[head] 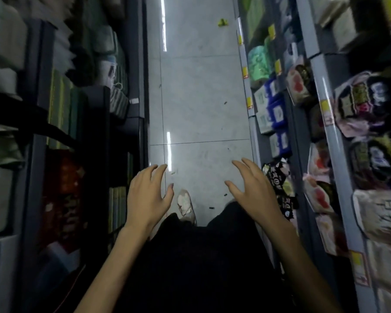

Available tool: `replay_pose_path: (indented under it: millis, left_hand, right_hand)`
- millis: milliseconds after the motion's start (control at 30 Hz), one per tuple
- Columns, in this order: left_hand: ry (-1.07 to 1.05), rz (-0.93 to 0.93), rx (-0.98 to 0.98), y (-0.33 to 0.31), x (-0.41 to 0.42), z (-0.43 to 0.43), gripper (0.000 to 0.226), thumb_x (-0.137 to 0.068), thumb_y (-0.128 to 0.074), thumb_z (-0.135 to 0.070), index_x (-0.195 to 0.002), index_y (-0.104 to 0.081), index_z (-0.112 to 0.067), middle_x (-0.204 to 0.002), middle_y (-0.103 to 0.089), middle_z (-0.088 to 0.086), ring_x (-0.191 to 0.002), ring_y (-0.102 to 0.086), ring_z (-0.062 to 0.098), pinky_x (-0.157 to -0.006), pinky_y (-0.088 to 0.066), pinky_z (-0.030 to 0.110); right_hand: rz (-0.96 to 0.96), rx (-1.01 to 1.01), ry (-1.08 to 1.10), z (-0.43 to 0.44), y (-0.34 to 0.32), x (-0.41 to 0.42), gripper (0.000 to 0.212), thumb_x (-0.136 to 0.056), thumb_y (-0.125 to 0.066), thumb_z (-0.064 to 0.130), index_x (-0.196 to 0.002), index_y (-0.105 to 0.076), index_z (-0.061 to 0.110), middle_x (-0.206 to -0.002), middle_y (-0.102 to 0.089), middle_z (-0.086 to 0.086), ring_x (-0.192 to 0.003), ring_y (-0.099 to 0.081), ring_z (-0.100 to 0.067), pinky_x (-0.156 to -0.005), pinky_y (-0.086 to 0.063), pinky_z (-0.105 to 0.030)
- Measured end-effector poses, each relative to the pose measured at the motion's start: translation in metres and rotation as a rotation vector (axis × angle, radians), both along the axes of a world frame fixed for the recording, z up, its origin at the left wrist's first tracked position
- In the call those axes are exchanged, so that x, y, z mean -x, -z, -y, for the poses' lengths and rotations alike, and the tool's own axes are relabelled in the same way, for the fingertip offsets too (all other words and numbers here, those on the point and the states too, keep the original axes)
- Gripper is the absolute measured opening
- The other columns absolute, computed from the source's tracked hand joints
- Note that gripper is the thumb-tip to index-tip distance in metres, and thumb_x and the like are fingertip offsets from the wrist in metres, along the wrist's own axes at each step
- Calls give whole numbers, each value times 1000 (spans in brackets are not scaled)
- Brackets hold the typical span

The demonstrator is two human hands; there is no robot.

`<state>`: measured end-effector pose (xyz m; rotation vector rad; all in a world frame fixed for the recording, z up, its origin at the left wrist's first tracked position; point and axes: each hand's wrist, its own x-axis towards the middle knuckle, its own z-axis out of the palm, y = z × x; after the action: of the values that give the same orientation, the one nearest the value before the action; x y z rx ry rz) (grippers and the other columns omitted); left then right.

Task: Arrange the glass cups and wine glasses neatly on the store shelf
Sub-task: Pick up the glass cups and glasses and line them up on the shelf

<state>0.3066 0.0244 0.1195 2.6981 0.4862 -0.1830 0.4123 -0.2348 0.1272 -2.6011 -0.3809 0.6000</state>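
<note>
On the left stands a dark shelf unit point(95, 114), and its goods are blurred. I can see there some green and yellow striped packs point(59, 105) and, lower, a red package point(63, 190).

Next comes the person's left hand point(146, 195). It is held out over the aisle with the back up, the fingers spread wide and a little bent. It holds nothing and touches nothing.

Between the shelves runs the grey tiled floor point(201, 98). Far up the aisle a small yellow scrap point(222, 22) lies on it. Just beside the left hand, lower down, a pale shoe point(185, 204) shows on the tiles, and dark clothing point(201, 256) fills the space between the two arms.

The right hand point(254, 193) is held the same way, wide and empty, near the edge of the right shelf.

On the right, the grey shelf rails point(332, 136) carry yellow price tags point(249, 102). Green rolls point(259, 64) stand far up, blue and white boxes point(271, 111) below them, and black printed packets point(280, 184) just beside the right hand.

Where the glass cups and wine glasses are, I cannot tell.
</note>
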Motion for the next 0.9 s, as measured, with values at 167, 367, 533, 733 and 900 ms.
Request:
replay_pose_path:
  millis: [167, 367, 533, 733, 900]
  left_hand:
    - [-54, 13, -10, -4, -62, -36, 53, -95, -68, -35, -143, -55, -17, -136, -60, 5, -124, -58, 25, -107, -47, 43]
    - [-176, 3, -29, 2, -162, -62, 52, -94, -70, -32, -142, -57, -14, -138, -58, 8, -123, -58, 26, -103, -49, 44]
    - [-339, -10, -41, -5, -257, -70, 49, -95, -69, -30, -140, -58, -12, -137, -58, 11, -120, -59, 30, -99, -50, 47]
    - [-321, 17, -11, -18, -381, -58, 48, -94, -68, -31, -138, -58, -14, -138, -58, 10, -121, -59, 30, -99, -52, 48]
    - [-226, 1, 20, -19, -478, -65, 49, -93, -68, -35, -138, -56, -20, -138, -58, 7, -123, -58, 28, -102, -50, 44]
  right_hand:
    - [10, 10, -14, -32, -2, -71, 61, -98, -68, 40, -152, -48, 23, -161, -42, -7, -147, -41, -29, -119, -37, -46]
    - [49, 5, -55, -51, 8, -193, 54, -97, -70, 29, -147, -53, 17, -153, -50, -11, -138, -49, -32, -115, -40, -46]
    - [32, 23, -149, -68, 2, -312, 49, -103, -62, 24, -150, -51, 18, -157, -46, -12, -143, -45, -33, -118, -37, -48]
    - [57, 30, -196, -78, -8, -441, 49, -102, -64, 23, -148, -53, 14, -153, -50, -15, -139, -49, -35, -116, -42, -50]
    - [17, 32, -206, -111, 1, -516, 50, -100, -64, 24, -148, -54, 13, -152, -51, -15, -137, -52, -35, -114, -43, -47]
